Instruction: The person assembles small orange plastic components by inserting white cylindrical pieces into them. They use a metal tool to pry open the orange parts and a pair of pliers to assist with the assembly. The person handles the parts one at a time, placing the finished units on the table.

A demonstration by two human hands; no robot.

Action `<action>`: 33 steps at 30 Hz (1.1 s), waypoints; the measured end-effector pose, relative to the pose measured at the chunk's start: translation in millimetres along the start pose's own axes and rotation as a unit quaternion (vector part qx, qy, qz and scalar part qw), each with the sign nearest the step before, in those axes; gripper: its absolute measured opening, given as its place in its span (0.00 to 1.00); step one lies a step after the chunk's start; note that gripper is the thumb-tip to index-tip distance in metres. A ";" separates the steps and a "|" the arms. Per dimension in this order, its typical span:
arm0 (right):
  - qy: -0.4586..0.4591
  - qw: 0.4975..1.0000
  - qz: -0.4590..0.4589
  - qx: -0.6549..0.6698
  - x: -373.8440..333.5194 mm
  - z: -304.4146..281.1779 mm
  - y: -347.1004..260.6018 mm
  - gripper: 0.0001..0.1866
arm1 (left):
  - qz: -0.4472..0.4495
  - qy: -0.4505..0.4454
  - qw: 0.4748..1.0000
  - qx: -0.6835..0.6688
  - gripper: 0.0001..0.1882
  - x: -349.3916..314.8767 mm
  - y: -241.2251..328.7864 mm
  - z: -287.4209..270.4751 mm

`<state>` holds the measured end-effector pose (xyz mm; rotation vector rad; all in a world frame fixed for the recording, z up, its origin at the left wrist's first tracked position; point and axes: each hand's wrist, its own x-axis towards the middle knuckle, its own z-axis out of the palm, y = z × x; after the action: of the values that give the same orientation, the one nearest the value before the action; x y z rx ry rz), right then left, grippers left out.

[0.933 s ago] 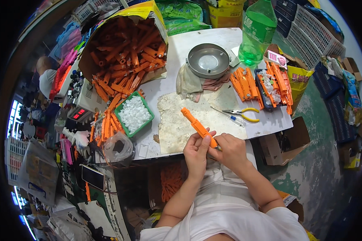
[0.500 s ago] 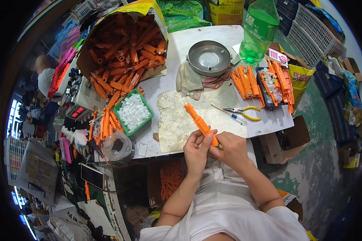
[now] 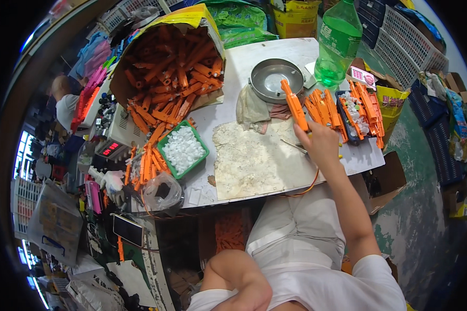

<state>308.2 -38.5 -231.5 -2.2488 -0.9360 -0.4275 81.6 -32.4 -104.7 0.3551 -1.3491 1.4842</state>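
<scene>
While the left forearm (image 3: 237,270) bends at the near edge, the left hand is out of sight, so the state of its grip cannot be told. Farther right, the right hand (image 3: 320,146) partly covers a thin metal-shafted tool (image 3: 291,144), and its closed grip hides the near end of a slim orange plastic piece (image 3: 294,106).

At far left, clutter partly blocks a person in a white top (image 3: 66,109). A beige box-shaped device (image 3: 127,127) with a red lit display stands beside an open cardboard box (image 3: 179,16) heaped with orange plastic parts (image 3: 181,67). Next come a green plastic tray (image 3: 194,165) of small white pieces (image 3: 183,149) and a stained cream sheet (image 3: 259,166) on the white desk (image 3: 238,67). On the far side, a round grey metal pan (image 3: 272,83) sits left of a clear bottle of green liquid (image 3: 338,52). A dark blue tray (image 3: 354,138) lies at right, before worn green floor (image 3: 410,207).

The grasped piece, over the desk near the pan, is long and narrow, its far end leaning left; finer details are hard to make out.
</scene>
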 end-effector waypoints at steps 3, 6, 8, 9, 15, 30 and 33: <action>-0.044 0.997 0.032 -0.053 17.4 12.9 13.3 0.22 | -0.075 0.056 0.993 0.076 0.21 -7.8 9.7 10.8; -0.055 0.996 0.025 -0.070 14.6 20.3 18.9 0.25 | -0.045 0.114 0.986 0.115 0.21 -17.4 13.6 23.5; -0.068 0.996 0.030 -0.056 10.2 20.5 19.3 0.24 | -0.037 0.114 0.984 0.129 0.20 -16.2 10.4 22.2; -0.073 0.996 0.032 -0.049 8.4 20.7 19.4 0.24 | -0.039 0.110 0.985 0.125 0.20 -15.9 10.7 21.9; -0.089 0.993 0.036 -0.065 7.7 19.0 18.1 0.24 | -0.080 0.066 0.994 0.044 0.21 -8.8 27.6 15.2; -0.093 0.993 0.042 -0.055 7.8 21.8 17.4 0.25 | -0.016 0.168 0.985 0.040 0.22 -17.5 9.4 31.4; -0.105 0.992 0.046 -0.053 9.4 20.3 16.4 0.25 | -0.128 0.147 0.979 0.052 0.23 -15.2 24.0 24.8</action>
<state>327.5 -28.6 -248.9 -2.4585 -0.9273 -0.2060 58.0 -56.4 -121.7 0.3464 -0.9563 1.3336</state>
